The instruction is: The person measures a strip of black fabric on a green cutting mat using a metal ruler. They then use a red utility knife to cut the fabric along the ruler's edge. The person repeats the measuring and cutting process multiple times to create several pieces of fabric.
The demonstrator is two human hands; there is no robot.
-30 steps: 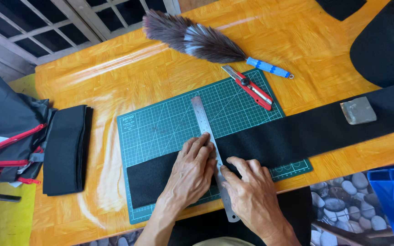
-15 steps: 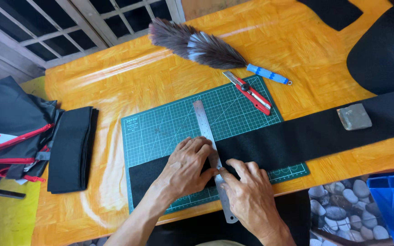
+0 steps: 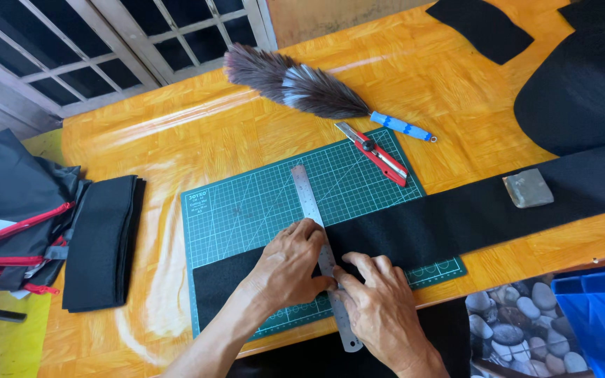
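Black felt strip [image 3: 456, 217] is lying across the green cutting mat [image 3: 246, 210] on the counter [image 3: 176, 140], under a steel ruler [image 3: 316, 224]. Left hand [image 3: 288, 269] is pressing flat, grip open; right hand [image 3: 379, 308] seems pinched on something small, possibly chalk. No cut is showing; red utility knife [image 3: 376, 154] is lying unused.

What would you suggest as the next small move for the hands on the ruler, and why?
Probably reach the right hand for the red utility knife: the left hand already presses the steel ruler across the black fabric strip on the cutting mat, and neither hand holds a blade.
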